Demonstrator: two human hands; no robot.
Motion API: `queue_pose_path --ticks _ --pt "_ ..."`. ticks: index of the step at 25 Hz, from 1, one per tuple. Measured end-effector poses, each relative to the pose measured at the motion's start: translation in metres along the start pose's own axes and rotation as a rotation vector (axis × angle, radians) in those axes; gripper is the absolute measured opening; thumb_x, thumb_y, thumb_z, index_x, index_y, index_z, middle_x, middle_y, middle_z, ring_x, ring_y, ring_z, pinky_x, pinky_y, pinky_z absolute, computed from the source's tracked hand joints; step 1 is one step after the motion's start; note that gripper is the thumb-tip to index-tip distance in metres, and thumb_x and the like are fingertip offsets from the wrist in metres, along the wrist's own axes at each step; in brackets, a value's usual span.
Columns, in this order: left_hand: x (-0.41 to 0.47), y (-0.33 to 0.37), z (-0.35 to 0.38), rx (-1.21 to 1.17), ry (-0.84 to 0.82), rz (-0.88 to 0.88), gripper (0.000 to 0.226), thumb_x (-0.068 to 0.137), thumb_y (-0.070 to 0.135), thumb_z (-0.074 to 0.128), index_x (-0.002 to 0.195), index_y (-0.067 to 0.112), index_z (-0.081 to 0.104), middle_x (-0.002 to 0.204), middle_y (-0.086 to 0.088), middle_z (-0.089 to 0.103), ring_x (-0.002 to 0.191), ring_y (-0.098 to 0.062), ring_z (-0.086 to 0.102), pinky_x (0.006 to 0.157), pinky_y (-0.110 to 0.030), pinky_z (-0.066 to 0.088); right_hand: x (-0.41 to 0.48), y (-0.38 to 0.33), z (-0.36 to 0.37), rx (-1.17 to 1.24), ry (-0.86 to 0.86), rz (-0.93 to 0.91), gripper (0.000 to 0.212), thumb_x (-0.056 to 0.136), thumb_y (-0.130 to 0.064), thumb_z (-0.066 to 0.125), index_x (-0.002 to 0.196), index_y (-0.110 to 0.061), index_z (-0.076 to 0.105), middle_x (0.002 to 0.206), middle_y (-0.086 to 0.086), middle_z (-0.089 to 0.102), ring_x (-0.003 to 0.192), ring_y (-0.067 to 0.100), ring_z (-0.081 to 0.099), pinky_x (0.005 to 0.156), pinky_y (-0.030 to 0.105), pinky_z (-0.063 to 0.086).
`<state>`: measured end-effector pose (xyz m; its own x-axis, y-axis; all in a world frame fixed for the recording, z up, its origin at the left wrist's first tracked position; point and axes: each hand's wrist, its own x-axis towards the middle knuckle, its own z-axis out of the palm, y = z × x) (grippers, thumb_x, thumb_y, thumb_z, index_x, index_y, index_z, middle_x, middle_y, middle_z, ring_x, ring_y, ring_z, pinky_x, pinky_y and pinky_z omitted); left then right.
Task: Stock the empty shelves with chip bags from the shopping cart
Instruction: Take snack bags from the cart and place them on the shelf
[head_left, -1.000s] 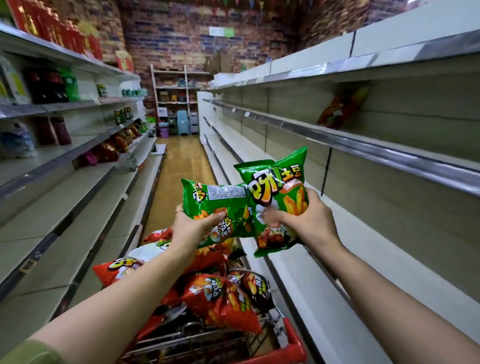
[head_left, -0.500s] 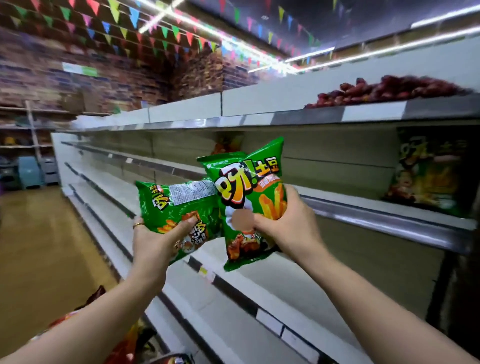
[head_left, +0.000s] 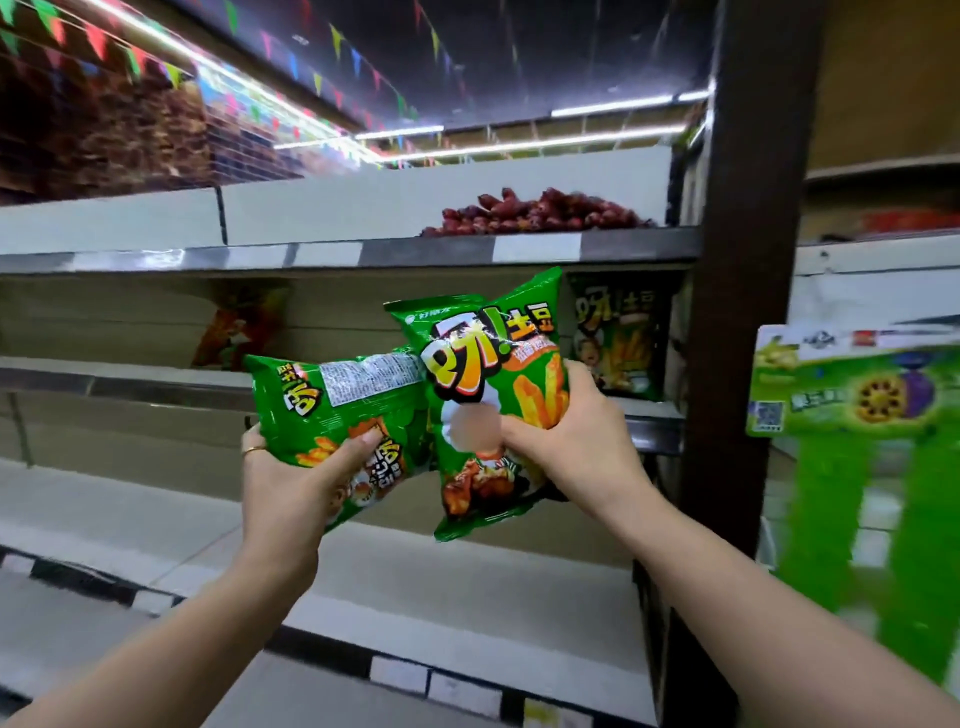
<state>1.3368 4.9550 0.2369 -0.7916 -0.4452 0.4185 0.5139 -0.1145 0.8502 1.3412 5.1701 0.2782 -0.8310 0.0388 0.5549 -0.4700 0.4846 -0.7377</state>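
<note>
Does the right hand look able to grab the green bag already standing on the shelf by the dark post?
Probably not yet. The shelved bag stands just behind the right hand with nothing between, but that hand grips an upright chip bag, and the left hand holds a second bag.

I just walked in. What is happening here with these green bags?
A person faces store shelves with a chip bag in each hand. The left hand grips a sideways green chip bag. The right hand holds an upright green chip bag. Neither is on the middle shelf yet. A matching green bag already stands there, with an orange bag farther left.
</note>
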Motion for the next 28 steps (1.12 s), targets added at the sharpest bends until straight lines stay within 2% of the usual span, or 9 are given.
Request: queue_pose_path --ticks 5,10,14,17,19,20,23,26,28 --pt "0.003 -0.009 0.018 -0.065 -0.043 -0.007 0.065 0.067 0.001 0.078 0.117 0.016 0.039 0.100 0.003 0.062 0.090 -0.016 0.063 0.076 -0.034 0.051 -0.003 0.002 -0.011 -0.050 0.056 0.063 0.052 0.066 -0.046 0.079 0.100 -0.032 0.042 0.096 -0.009 0.059 0.090 0.011 0.058 0.082 0.037 0.051" --pt "0.015 -0.007 0.010 -0.097 0.010 0.004 0.064 0.069 -0.001 0.076 0.115 0.017 0.037 0.096 0.006 0.060 0.087 -0.011 0.061 0.073 -0.029 0.050 0.010 -0.007 0.010 -0.056 0.039 0.122 0.052 0.067 -0.047 0.077 0.101 -0.023 0.046 0.092 -0.007 0.058 0.091 0.016 0.059 0.083 0.038 0.050" --pt "0.040 -0.006 0.009 -0.096 0.064 0.027 0.062 0.067 -0.002 0.078 0.112 0.016 0.039 0.095 0.005 0.062 0.085 -0.011 0.063 0.079 -0.032 0.052 0.034 -0.007 0.024 0.007 0.054 0.190 0.057 0.064 -0.049 0.079 0.103 -0.017 0.052 0.090 -0.006 0.058 0.089 0.016 0.059 0.079 0.035 0.050" --pt "0.063 -0.005 0.019 -0.133 0.071 0.043 0.055 0.068 -0.002 0.078 0.103 0.022 0.042 0.092 0.007 0.062 0.075 -0.004 0.065 0.067 -0.026 0.057 0.072 0.003 0.033 0.054 0.101 0.240 0.077 0.043 -0.065 0.078 0.100 -0.017 0.060 0.095 -0.002 0.067 0.089 0.018 0.065 0.081 0.038 0.054" --pt "0.077 -0.009 0.031 -0.152 0.060 0.030 0.053 0.069 -0.001 0.077 0.105 0.020 0.045 0.093 0.004 0.064 0.079 -0.008 0.065 0.063 -0.026 0.057 0.103 0.019 0.035 0.107 0.124 0.258 0.089 0.029 -0.072 0.075 0.096 -0.016 0.066 0.092 0.001 0.071 0.086 0.021 0.068 0.082 0.042 0.056" --pt "0.085 -0.012 0.037 -0.157 0.045 0.016 0.054 0.069 0.000 0.078 0.111 0.016 0.047 0.095 0.001 0.065 0.083 -0.013 0.066 0.065 -0.028 0.056 0.118 0.024 0.034 0.130 0.127 0.279 0.088 0.028 -0.071 0.076 0.094 -0.014 0.067 0.091 0.004 0.072 0.086 0.023 0.069 0.082 0.043 0.056" --pt "0.108 -0.018 0.053 -0.144 0.013 -0.008 0.073 0.060 0.011 0.084 0.123 0.006 0.047 0.105 -0.009 0.068 0.089 -0.024 0.068 0.074 -0.036 0.055 0.152 0.030 0.028 0.171 0.106 0.356 0.075 0.042 -0.058 0.081 0.092 -0.006 0.061 0.099 0.012 0.068 0.092 0.028 0.066 0.086 0.045 0.054" --pt "0.125 -0.028 0.065 -0.116 0.028 0.023 0.072 0.065 0.006 0.082 0.123 0.010 0.040 0.099 0.001 0.062 0.085 -0.014 0.064 0.073 -0.031 0.052 0.184 0.043 0.033 0.163 0.086 0.398 0.063 0.058 -0.044 0.084 0.096 -0.003 0.054 0.108 0.017 0.064 0.097 0.031 0.063 0.089 0.044 0.053" --pt "0.128 -0.035 0.071 -0.095 0.035 0.037 0.070 0.068 0.004 0.080 0.123 0.012 0.039 0.100 0.002 0.060 0.087 -0.011 0.062 0.072 -0.028 0.050 0.201 0.049 0.036 0.116 0.064 0.442 0.046 0.071 -0.037 0.079 0.096 -0.005 0.056 0.108 0.015 0.064 0.099 0.029 0.063 0.091 0.041 0.052"
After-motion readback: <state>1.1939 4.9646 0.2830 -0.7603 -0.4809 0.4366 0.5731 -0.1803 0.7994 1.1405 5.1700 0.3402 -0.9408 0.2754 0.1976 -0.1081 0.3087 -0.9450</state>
